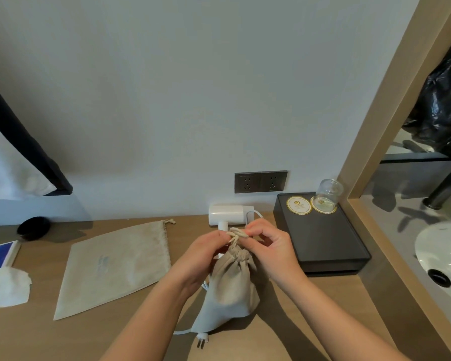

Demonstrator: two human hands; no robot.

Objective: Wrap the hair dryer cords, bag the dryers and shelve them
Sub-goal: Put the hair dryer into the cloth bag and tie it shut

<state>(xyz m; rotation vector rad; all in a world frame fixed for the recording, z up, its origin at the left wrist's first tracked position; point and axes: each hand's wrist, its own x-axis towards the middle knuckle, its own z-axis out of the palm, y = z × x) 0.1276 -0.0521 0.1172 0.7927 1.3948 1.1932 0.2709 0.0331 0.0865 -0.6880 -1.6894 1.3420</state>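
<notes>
While the left hand (203,254) and the right hand (268,246) each pinch the pale drawstring (236,234) between thumb and fingertips, the other fingers curl loosely. The cinched neck of the filled bag (229,287) sits just under them. The bag stands tilted near the middle of the wooden counter (37,334).

At its 6 o'clock corner a white cord (182,332) and plug (202,340) poke out onto the wood. At 12 o'clock a white hair dryer (229,214) lies against the pale wall, its handle partly hidden by the hands. At 9 o'clock a flat bag (117,264) lies spread on the counter. Further out at 9 o'clock are crumpled tissue (8,285), a blue-and-white packet (0,254) and a round black object (33,227).

At 2 o'clock a black tray (323,238) carries 2 gold-rimmed round coasters (298,205), with an upturned glass (327,195) on 1 of them. A dark double socket panel (261,181) sits on the wall at 1 o'clock. At 3 o'clock, past a wooden frame, are a white basin (443,246) and a dark faucet (445,188).
</notes>
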